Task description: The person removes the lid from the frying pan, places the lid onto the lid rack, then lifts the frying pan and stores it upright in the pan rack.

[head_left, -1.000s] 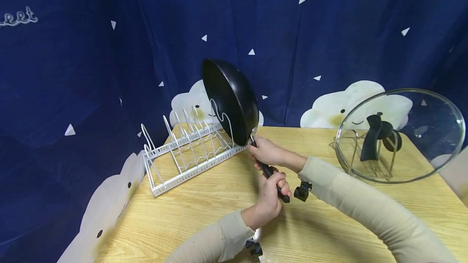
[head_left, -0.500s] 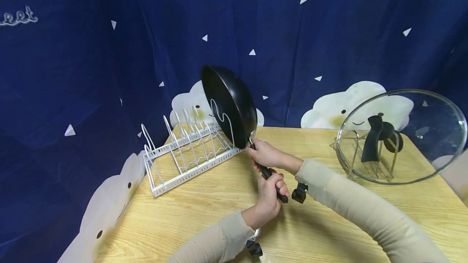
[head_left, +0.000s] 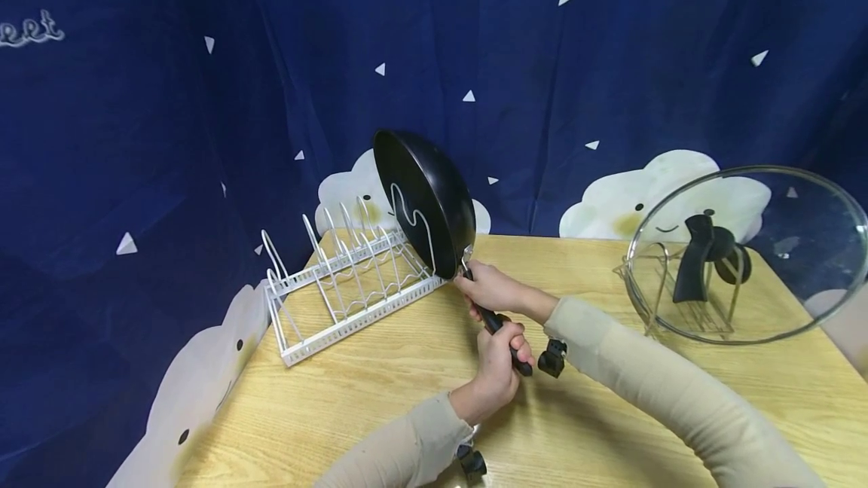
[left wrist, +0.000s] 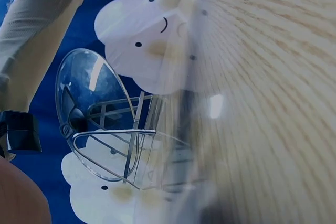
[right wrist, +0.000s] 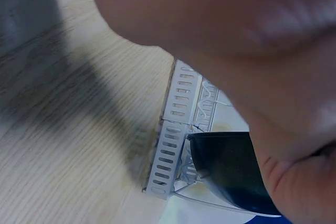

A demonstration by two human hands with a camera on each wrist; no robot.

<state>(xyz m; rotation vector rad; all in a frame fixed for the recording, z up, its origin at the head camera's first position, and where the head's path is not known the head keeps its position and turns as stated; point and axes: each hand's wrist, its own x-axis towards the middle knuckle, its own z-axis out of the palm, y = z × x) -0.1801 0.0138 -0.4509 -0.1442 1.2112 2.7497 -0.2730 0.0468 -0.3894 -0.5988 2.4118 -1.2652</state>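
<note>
We've got both hands wrapped round the wok handle (head_left: 493, 320), left hand (head_left: 497, 367) at 6 o'clock, right hand (head_left: 490, 286) nearer the black wok (head_left: 423, 200), tipped edge-on so it fits the white rack (head_left: 346, 285) slots on the bench (head_left: 380, 398).

one pan (head_left: 423, 202), one rack (head_left: 342, 277), one lid (head_left: 746, 251)

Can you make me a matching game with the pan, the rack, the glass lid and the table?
Things:
1. pan
2. rack
3. glass lid
4. table

Descriptions:
A. white wire
B. see-through, standing on edge in a metal stand
C. black, gripped by its handle in both hands
D. light wood

Pairs: 1-C, 2-A, 3-B, 4-D
</note>
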